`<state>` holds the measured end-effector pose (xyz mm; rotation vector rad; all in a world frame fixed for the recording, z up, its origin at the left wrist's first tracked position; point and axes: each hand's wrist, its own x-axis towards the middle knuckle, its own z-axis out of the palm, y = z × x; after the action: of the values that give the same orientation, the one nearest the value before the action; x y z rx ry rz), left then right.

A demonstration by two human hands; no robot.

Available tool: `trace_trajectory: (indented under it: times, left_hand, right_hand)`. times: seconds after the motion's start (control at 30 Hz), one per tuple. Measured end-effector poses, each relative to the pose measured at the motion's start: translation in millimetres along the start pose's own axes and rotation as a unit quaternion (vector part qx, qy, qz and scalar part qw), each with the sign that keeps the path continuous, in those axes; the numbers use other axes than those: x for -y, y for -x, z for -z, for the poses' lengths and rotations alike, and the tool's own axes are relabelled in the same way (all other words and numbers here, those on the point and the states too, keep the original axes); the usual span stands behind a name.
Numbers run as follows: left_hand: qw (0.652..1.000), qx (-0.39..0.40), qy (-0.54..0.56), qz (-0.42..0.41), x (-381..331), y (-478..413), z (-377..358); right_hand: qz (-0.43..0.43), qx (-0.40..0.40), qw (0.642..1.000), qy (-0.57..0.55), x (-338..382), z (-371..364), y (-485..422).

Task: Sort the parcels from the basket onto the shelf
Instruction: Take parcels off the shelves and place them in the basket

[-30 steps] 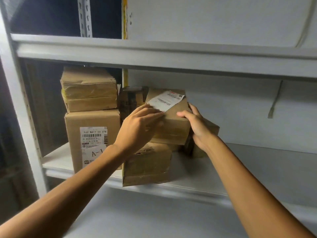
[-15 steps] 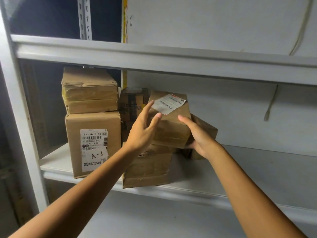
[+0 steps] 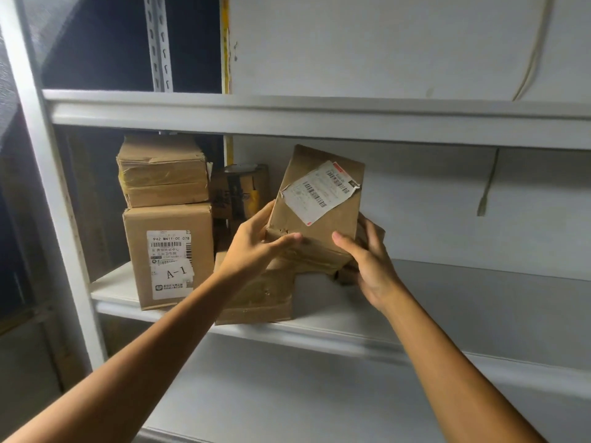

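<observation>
Placement in hand: left hand [image 3: 256, 247] and right hand [image 3: 372, 263], fingers [image 3: 281, 243] curled round the tilted brown cardboard parcel [image 3: 316, 212]; judged next, seat it level on the white metal shelf [image 3: 463, 302] at four o'clock.

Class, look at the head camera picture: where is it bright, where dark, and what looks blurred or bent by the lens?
Head view: soft even light on the shelf and back wall; far left gap lies in deep shadow; the A-1 box label reads sharply, fine print on the held parcel does not; the right hand looks slightly blurred; the left upright leans, likely wide-lens distortion.
</observation>
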<state>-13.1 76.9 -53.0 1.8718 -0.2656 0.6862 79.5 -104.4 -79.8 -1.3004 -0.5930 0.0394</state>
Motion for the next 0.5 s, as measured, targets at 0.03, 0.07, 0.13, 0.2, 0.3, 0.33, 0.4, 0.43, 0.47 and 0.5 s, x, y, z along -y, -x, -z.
trace_trajectory:
  times: [0.03,0.07,0.13,0.2,0.3,0.33,0.4,0.43,0.47,0.5]
  left_hand:
    - [1.0,-0.001,0.012,-0.001,-2,5,-7]
    - [1.0,-0.001,0.021,-0.002,-4,9,-15]
    - [0.999,0.009,0.033,0.001,-8,14,-31]
    - [0.998,0.03,0.048,0.004,-12,20,-50]
    - [0.998,0.044,0.034,0.012,-21,27,-88]
    - [0.998,0.047,0.027,0.014,-25,32,-103]
    - [0.996,0.073,0.042,0.008,-32,41,-132]
    - [0.994,0.097,0.06,0.004,-34,47,-149]
    - [0.99,0.118,0.071,0.006,-35,53,-166]
    - [0.988,0.132,0.079,0.018,-37,59,-183]
  right_hand:
    - [0.001,0.002,1.0,0.003,3,7,6]
    - [0.006,0.002,1.0,0.004,5,14,13]
    - [0.02,0.0,1.0,0.013,9,31,27]
    - [0.032,0.003,0.999,0.037,14,49,45]
    - [0.044,-0.013,0.996,0.071,20,81,77]
    - [0.043,-0.026,0.996,0.078,21,93,91]
    - [0.036,-0.058,0.994,0.086,24,119,120]
    - [0.031,-0.078,0.993,0.088,25,134,136]
    - [0.027,-0.103,0.99,0.09,26,148,152]
    - [0.026,-0.128,0.987,0.093,29,162,168]
